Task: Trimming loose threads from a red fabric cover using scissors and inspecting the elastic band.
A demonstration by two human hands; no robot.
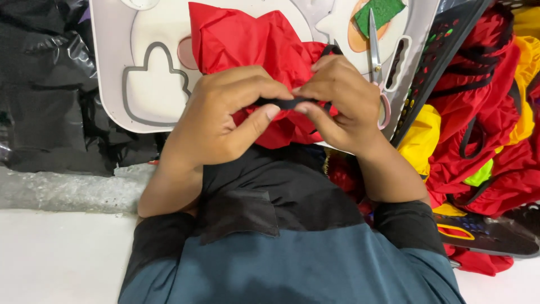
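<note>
Your left hand (225, 118) and right hand (340, 104) both pinch a narrow black fabric strap (288, 103), stretched level, left to right, over the crumpled red cloth (247, 39).

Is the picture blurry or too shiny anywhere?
In the head view the light is soft and even; both hands and the red fabric look sharp. The scissors catch a small shine, and the black plastic sheet at the left is glossy and dim.

Black strap (292, 103) ends hidden under both hands' fingers; red fabric (247, 39) partly covered; scissors (376, 62) tips cut off.
</note>
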